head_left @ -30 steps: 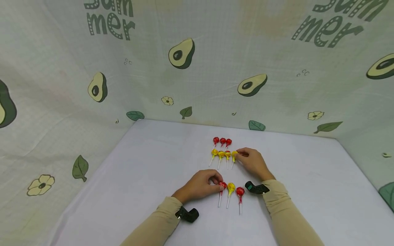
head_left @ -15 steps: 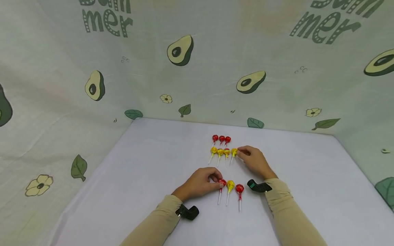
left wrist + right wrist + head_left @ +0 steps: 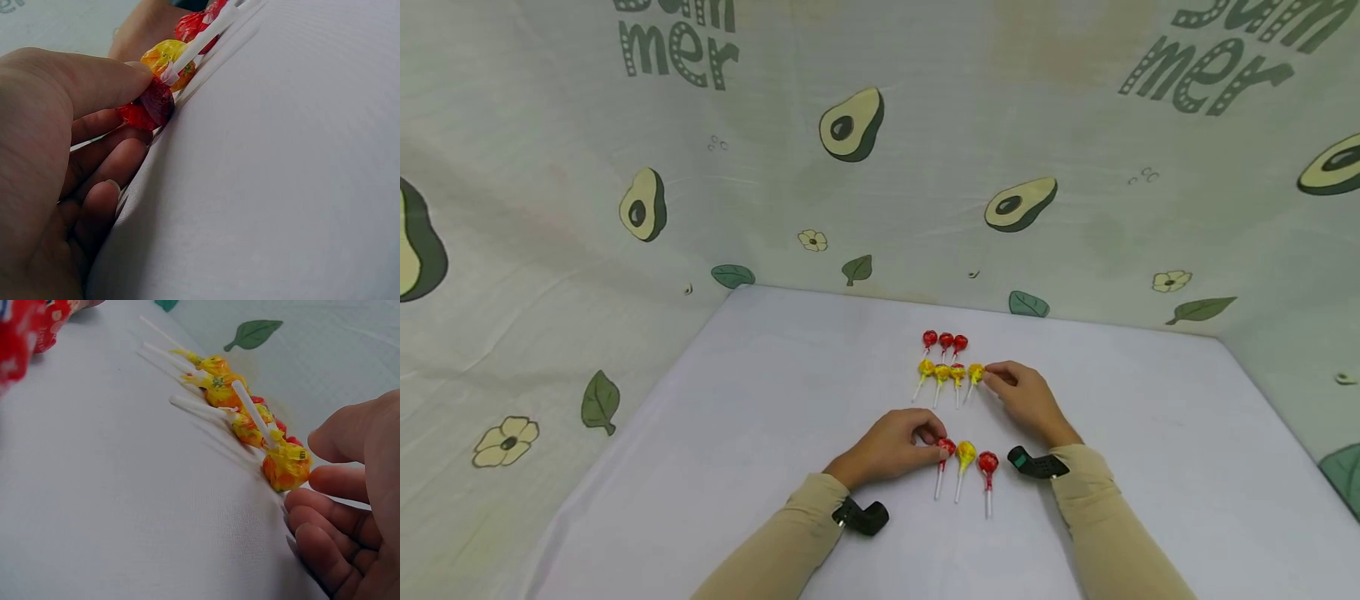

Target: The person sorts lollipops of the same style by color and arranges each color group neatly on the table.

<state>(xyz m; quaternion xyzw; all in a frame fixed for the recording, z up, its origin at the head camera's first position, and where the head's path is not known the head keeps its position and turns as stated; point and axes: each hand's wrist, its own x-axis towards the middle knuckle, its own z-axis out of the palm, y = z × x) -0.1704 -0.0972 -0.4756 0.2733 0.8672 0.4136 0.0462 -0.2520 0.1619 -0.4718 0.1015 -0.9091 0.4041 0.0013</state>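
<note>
Yellow-wrapped round lollipop (image 3: pixel 976 372) lies right of the three-lollipop yellow row (image 3: pixel 942 373). Right hand (image 3: pixel 1028 402), fingers relaxed, has loosened from it; placement appears complete. In front of the row, left hand (image 3: pixel 891 446) pinches red-wrapped round lollipop (image 3: pixel 153 107).

In the head view I am reading grey-green lettering on the hanging cloth (image 3: pixel 940 50): a left "mer" (image 3: pixel 679 54) is standing towards eleven o'clock, a right "mer" (image 3: pixel 1204 77) towards one, each sitting beneath a cropped line resembling "sum". The left-wrist view is showing a partial "er" (image 3: pixel 11 5) at ten o'clock. On the right-wrist view's red wrapper (image 3: pixel 51 328), at ten, white characters are blurring beyond my reading.
</note>
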